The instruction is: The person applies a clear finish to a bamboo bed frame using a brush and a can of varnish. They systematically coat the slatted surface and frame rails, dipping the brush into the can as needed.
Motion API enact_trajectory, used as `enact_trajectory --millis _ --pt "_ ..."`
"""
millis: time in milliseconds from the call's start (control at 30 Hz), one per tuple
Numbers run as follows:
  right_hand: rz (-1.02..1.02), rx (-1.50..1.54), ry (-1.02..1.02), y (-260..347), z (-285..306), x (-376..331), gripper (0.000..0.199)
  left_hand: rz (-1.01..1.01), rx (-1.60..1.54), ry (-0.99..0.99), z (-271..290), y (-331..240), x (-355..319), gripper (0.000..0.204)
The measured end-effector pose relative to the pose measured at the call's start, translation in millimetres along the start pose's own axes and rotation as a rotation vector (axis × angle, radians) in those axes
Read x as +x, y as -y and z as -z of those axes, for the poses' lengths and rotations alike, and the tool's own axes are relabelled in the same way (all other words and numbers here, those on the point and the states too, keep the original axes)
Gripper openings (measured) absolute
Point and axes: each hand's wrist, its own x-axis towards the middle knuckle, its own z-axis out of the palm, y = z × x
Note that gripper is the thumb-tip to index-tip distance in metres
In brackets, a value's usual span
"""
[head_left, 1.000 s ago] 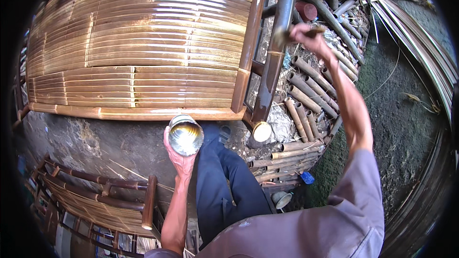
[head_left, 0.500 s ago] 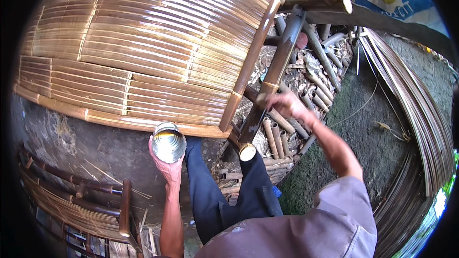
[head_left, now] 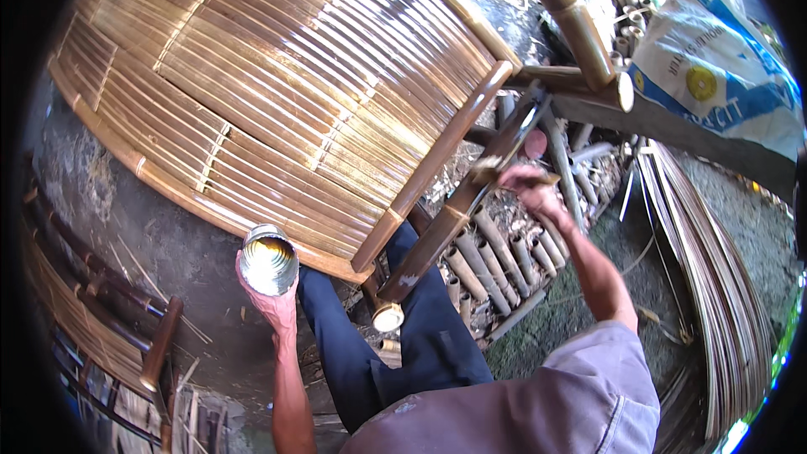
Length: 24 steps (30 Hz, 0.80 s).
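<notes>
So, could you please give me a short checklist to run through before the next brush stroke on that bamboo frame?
1. Left hand grips the open tin can from below: ok.
2. Can upright with its shiny liquid inside: ok.
3. Right hand grips the brush: ok.
4. Brush tip rests on the dark bamboo pole: ok.
5. How much liquid the bristles carry: cannot tell, too blurred.
6. Can held apart from the slatted bamboo panel: not ok, it sits right at the panel's lower edge.
</notes>
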Motion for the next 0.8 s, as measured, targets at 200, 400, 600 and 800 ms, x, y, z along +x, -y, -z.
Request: enact_trajectory --millis 200,400,600,800 --pt "-0.021 -0.23 -0.404 -31.0 117.9 33.5 0.027 0.092 0.022 -0.1 -40.3 -21.6 -43.5 0.101" --pt "-0.069 -0.469 0.225 -28.7 92.3 44.6 0.039 0.13 -0.044 -0.103 -66.7 -48.2 -62.0 0.099" --pt "-0.517 -1.464 0.408 -16.0 105.0 191.1 0.023 -0.031 -0.053 -0.011 -75.1 -36.7 -54.8 0.107" --pt "-0.768 -1.367 0.815 -6.8 81.0 229.2 0.056 -0.007 -0.02 -0.071 -77.5 1.7 -47.1 0.111"
